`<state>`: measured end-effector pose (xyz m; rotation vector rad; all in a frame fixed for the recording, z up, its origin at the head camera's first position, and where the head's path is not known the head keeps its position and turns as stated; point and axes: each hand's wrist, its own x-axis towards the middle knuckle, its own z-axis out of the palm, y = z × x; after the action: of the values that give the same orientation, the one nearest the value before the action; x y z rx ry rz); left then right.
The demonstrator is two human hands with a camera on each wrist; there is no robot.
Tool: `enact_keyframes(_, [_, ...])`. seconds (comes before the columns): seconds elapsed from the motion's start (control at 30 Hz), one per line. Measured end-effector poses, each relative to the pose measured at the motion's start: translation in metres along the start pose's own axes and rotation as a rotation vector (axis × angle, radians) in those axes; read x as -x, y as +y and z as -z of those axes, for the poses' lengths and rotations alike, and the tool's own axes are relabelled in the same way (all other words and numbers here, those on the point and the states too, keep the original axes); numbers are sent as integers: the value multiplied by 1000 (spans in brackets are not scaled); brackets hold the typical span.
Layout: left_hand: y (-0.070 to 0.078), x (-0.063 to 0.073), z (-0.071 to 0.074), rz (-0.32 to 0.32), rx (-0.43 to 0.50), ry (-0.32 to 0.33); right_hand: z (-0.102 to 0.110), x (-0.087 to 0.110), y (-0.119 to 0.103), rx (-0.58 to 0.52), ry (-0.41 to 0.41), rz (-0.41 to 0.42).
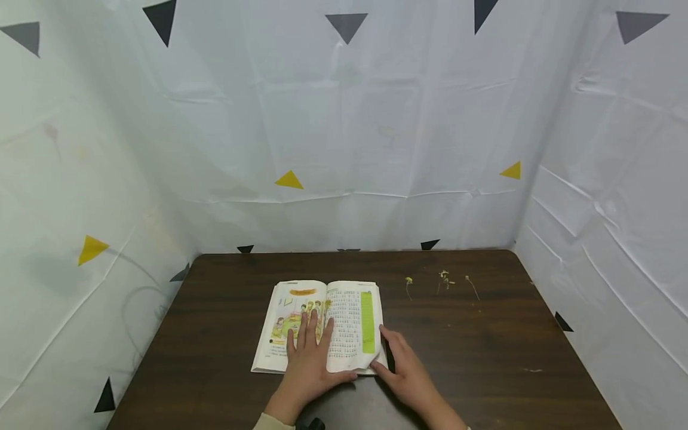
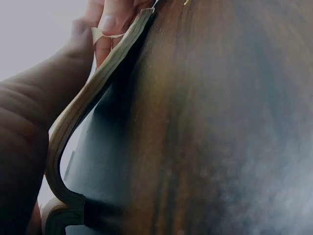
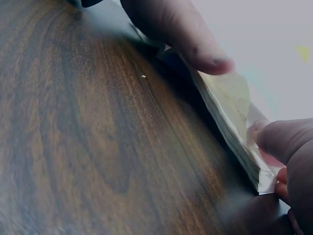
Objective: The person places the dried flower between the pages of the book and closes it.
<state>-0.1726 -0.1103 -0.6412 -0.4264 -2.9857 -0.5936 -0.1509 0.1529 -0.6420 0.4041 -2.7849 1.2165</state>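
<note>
- An illustrated paperback book [image 1: 344, 325] lay spread on the worktop [image 1: 500, 370], just in front of the person, picture page [image 1: 285, 301] on the left, text page with a green strip [image 1: 368, 322] on the right.
- The left hand [image 1: 310, 361] rested across the picture page and the gutter with its fingers fanned wide and straight; its thumb reached along the bottom edge of the text page. It pressed and grasped nothing.
- The right hand [image 1: 405, 370] had a narrow grip at the lower right corner of the book: its thumb pinched the raised page corner [image 1: 378, 359] while a finger lay along the side edge. How many sheets it held I could not tell.
- The left wrist view showed the page block bending in a smooth curve, so the book seemed supple and light, likely to spring or slide unless weighted near the gutter.
- Single sheets looked thin and easily creased; the outer corner, taken lightly between thumb and fingertip, seemed the best hold, with a flat palm beside the gutter.
- Thin yellow flower sprigs [image 1: 409, 280] lay apart from the book, to its right and farther back; they looked dry and brittle, best lifted by the stem.
</note>
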Motion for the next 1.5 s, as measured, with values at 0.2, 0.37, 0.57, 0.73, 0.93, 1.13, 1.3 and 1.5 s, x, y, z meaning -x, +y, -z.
enact_keyframes(0.2, [1,3,1,-19,0,-8,1,1,-1,11,-15,-1])
enact_keyframes(0.37, [2,5,2,-50,1,15,3,1,-2,16,-2,30])
enact_keyframes(0.57, [1,4,1,-85,-28,33,4,1,0,25,8,51])
enact_keyframes(0.73, [1,3,-1,-100,-39,41,3,0,-2,27,26,34])
enact_keyframes(0.93, [2,2,1,-111,-43,43,3,1,-3,-30,26,-36])
enact_keyframes(1.13, [3,-1,1,-115,-74,55,3,-1,-2,38,46,77])
enact_keyframes(1.3, [1,-3,0,-106,-34,70,3,-1,-1,22,31,96])
enact_keyframes(1.5, [-3,1,9,-103,46,76,-2,0,1,14,13,105])
